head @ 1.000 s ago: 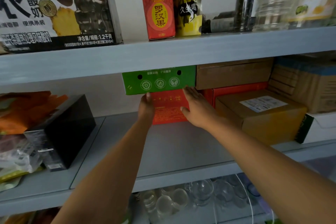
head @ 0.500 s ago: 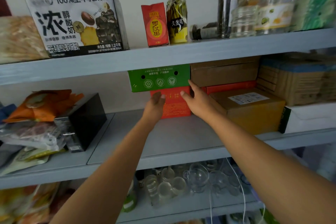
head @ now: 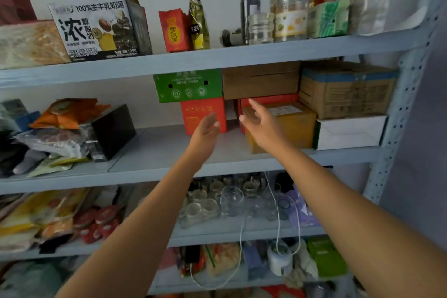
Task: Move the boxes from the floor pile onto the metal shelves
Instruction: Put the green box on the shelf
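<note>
Metal shelves (head: 157, 147) | red box (head: 200, 111) shelved | left hand (head: 205, 130), right hand (head: 261, 126): fingers loose, empty

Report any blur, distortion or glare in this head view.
Head view: wide-angle bending bows the shelf edges and tilts the shelf post; the left hand and right hand are slightly smeared; the glass jars look soft; light is even, no hard glare, with shade over the green box.

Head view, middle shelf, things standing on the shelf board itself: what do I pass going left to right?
Orange bag → black box → red box → labelled brown box → white box.
</note>
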